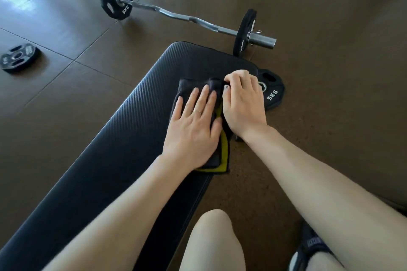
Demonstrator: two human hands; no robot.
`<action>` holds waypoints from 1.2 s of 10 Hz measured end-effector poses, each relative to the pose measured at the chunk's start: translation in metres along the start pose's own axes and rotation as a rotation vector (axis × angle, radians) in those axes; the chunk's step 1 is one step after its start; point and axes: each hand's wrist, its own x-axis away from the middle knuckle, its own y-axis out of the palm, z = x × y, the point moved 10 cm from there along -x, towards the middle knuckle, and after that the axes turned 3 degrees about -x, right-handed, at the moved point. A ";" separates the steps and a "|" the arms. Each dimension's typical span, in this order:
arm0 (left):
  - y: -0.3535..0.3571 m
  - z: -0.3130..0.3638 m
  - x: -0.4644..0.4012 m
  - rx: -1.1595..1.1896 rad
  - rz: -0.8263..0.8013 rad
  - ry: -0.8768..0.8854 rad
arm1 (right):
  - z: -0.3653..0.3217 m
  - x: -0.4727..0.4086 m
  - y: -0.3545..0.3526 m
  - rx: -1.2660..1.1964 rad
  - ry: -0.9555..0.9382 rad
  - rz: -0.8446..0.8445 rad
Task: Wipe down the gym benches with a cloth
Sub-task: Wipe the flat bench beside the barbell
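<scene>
Left hand (193,130) flat and open on the dark cloth (223,149) at mid-frame, right hand (243,103) pinching its top edge, on the black bench (123,138).

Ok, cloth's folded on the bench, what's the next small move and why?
Probably let the right hand release the cloth's far corner and sweep with the left hand, which lies flat on it, along the bench toward you. The cloth sits near the far end, so most of the pad lies that way.
</scene>
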 end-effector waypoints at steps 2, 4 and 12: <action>0.000 0.006 0.003 -0.050 0.049 -0.003 | 0.052 -0.010 -0.006 -0.145 0.180 -0.112; -0.001 0.018 -0.073 -0.020 0.050 0.024 | 0.082 -0.010 0.024 -0.613 0.468 -0.258; -0.002 0.091 -0.153 -0.168 0.066 0.191 | 0.130 0.003 0.043 -1.527 0.983 -0.077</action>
